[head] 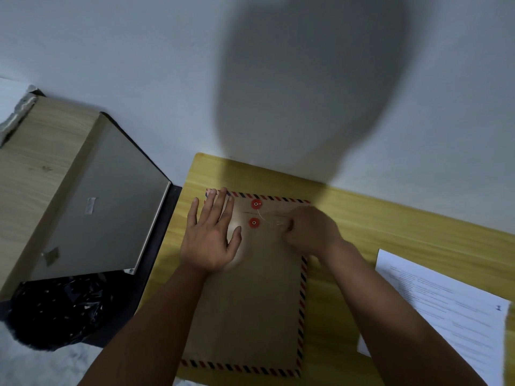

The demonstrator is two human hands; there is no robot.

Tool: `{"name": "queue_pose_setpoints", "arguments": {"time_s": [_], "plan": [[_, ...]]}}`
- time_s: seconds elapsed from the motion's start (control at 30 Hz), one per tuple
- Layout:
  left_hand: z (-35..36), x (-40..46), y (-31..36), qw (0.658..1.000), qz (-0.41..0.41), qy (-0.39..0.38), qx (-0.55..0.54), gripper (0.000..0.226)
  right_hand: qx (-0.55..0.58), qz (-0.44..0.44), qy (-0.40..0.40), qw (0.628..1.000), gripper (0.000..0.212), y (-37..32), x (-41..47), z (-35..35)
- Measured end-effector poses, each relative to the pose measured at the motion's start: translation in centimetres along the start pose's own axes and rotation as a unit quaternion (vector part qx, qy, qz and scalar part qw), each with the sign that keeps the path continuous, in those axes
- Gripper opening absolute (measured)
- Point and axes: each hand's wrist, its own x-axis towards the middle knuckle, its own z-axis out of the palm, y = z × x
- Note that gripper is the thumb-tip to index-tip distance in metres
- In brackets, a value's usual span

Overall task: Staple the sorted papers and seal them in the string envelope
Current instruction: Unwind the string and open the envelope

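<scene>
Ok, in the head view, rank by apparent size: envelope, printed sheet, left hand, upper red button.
1. Envelope, largest.
2. Printed sheet, cut off by the frame, so its full size is unsure.
3. Left hand.
4. Upper red button, smallest; looks the same as the lower one.

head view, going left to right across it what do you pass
Black plastic bag → grey slanted panel → left hand flat on the string envelope → red string buttons → right hand pinching the string → printed papers

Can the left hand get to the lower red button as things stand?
Probably yes. The left hand lies flat on the envelope just beside the lower red button, with nothing between; the right hand holds the string on the other side.
</scene>
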Motion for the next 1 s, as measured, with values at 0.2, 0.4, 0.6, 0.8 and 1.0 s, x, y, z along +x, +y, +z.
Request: {"name": "queue_pose_setpoints", "arguments": {"time_s": [0.2, 0.4, 0.6, 0.8, 1.0], "plan": [[0.0, 0.0, 0.1, 1.0, -0.003, 0.01, -0.005, 0.072, 0.146, 0.038, 0.214, 0.965, 0.008, 0.8, 1.8, -2.6], [0.2, -0.1, 0.0, 1.0, -0.004, 0.007, -0.007, 0.074, 0.128, -0.037, 0.231, 0.964, 0.036, -0.6, 3.4, -2.0], [-0.1, 0.0, 0.1, 0.998, -0.016, 0.013, -0.052, 0.077, -0.026, -0.126, 0.109, 0.986, 0.07, -0.7, 3.1, 0.3], [-0.3, 0.0, 0.1, 0.997, -0.012, 0.003, -0.076, 0.079, -0.152, -0.182, 0.159, 0.958, 0.056, 0.0, 3.2, 1.5], [-1.9, 0.1, -0.4, 0.992, 0.005, -0.075, -0.106, 0.091, -0.15, -0.186, 0.144, 0.96, 0.068, 1.0, 1.9, 1.5]]}}
